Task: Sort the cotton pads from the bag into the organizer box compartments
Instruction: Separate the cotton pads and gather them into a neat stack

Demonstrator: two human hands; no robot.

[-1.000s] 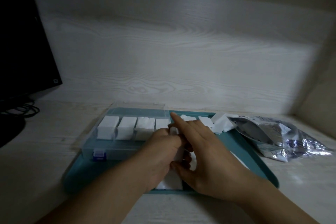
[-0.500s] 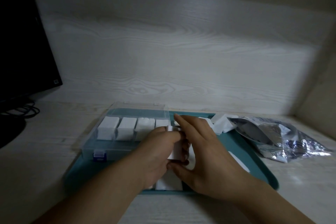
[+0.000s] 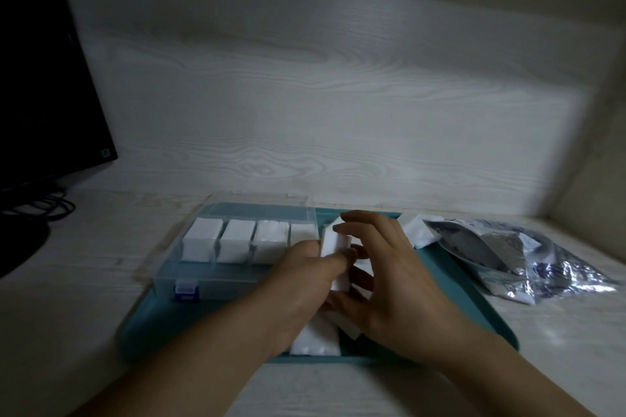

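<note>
Cotton pads (image 3: 335,257): a small stack was held upright between both hands, over the teal tray (image 3: 474,284), just right of the organizer box (image 3: 189,267). Left hand (image 3: 301,284) had fingers curled round the stack's near-left side, thumb on the front face. Right hand (image 3: 389,267) gripped it from the right, index finger curled over the top edge, thumb underneath.

Box sat on the tray's left half, clear lid open at the back. Four compartments in the visible row already held white pads, filled roughly level. Anything further right in that row was hidden behind the hands, so fill state there couldn't be told.

More loose pads lay flat on the tray under the hands (image 3: 316,337) and a few at the back right (image 3: 418,234), touching the mouth of the silver bag (image 3: 521,254), which lay on the desk (image 3: 67,281) off the tray's right edge.

Judgement: step in hand was squaring up a stack before loading; task looked around half done or more. Next move would need the stack kept aligned and lowered edge-first into a free compartment. Risk: pads are soft, likely to splay or snag on a divider.
</note>
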